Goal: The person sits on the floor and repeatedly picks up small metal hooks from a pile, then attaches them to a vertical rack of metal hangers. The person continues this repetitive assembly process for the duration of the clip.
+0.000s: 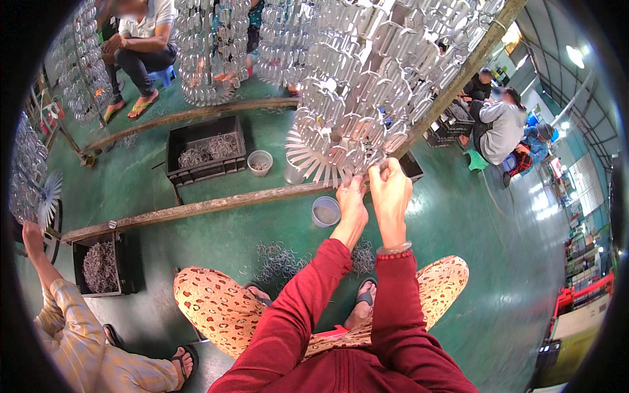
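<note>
A large hanging bundle of shiny metal links (367, 92) fills the top middle, with flat metal strips (314, 160) fanned out at its lower left. My left hand (352, 208) pinches the bundle's bottom edge, fingertips among the metal links. Close beside it on the right, my right hand (392, 196) is closed with bent fingers at the same edge. What its fingertips grip is too small to make out. Below the hands stands a small pale tub (325, 212) with little pieces in it. Loose curved metal hooks (278, 262) lie on the floor between my feet.
A wooden beam (196, 213) crosses before me; a post (458, 82) slants up at right. Black crates (206, 150) of metal pieces and a white bucket (260, 162) stand beyond and left. A co-worker's hand (33, 239) is at far left; seated people (501, 124) are behind.
</note>
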### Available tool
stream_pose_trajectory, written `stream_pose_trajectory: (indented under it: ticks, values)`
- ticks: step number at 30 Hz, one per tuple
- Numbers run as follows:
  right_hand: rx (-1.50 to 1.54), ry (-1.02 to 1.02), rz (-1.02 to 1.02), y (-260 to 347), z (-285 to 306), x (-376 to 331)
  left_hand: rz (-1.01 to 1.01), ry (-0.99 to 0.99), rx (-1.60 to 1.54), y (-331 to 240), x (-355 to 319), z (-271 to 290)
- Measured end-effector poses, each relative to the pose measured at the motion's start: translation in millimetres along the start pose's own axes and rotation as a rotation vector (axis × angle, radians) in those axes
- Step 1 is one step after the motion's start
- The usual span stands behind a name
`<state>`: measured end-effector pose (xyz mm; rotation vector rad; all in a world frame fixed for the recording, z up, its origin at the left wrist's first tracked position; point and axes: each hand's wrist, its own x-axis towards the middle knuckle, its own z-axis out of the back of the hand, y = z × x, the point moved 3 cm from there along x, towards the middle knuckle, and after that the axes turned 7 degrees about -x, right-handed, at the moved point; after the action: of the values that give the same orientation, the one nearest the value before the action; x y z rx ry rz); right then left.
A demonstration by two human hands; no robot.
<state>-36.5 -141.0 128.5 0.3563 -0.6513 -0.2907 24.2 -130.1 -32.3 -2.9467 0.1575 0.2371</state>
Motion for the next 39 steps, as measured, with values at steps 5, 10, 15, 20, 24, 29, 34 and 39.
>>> stream_pose_trajectory:
  ticks: [5,10,15,20,24,29,34,39]
  values:
    - [-0.070,-0.040,-0.006,-16,13,-8,-0.033,-0.136,0.079,-11,-12,-11]
    - [-0.091,-0.037,-0.002,-30,18,-5,-0.037,-0.098,0.138,-24,-17,-14]
    - [-0.143,0.025,-0.012,-46,23,3,-0.024,-0.070,0.249,-35,-17,-20]
    - [-0.083,0.117,0.098,-55,37,3,-0.002,-0.031,0.318,-43,-12,-18]
    - [-0.042,0.224,0.198,-52,52,5,0.007,-0.013,0.361,-50,-10,-18]
    - [0.044,0.292,0.407,-39,56,10,0.032,0.011,0.380,-59,-12,-22]
    - [0.006,0.287,0.560,-29,33,17,0.060,0.012,0.466,-67,-8,-10]
    - [0.049,0.183,0.561,-22,28,18,0.039,0.018,0.501,-69,-3,-6]
